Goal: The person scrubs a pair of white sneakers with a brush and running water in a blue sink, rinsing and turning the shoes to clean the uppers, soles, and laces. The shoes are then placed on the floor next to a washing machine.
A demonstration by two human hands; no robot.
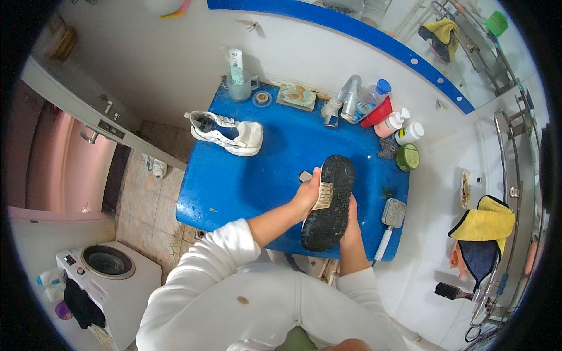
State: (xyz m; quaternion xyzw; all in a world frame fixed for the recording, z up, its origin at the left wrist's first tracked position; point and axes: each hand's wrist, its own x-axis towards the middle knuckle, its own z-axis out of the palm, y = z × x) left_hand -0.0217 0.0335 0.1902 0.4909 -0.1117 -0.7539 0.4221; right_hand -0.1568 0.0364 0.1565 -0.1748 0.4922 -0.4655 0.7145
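Note:
A shoe with a black sole (pixel 330 215) is held over the blue washbasin counter (pixel 210 188), its sole turned up toward the camera. My left hand (pixel 308 195) grips its left side, near a wooden-handled scrubbing brush or pale ridged part (pixel 324 196); which of these it is, I cannot tell. My right hand (pixel 350 221) holds the shoe's right side, with the fingers partly hidden beneath it. A white sneaker (pixel 228 132) lies on its own at the counter's back left. Behind the shoe shows a small metal piece (pixel 305 176) in the basin.
Along the back stand a cup (pixel 239 90), a soap box (pixel 296 97), a metal faucet (pixel 350 98) and several bottles. A white-handled shower head (pixel 394 213) lies at the right edge. Yellow-and-grey cloths (pixel 485 224) hang on the right wall rack; a washing machine (pixel 127 281) stands lower left.

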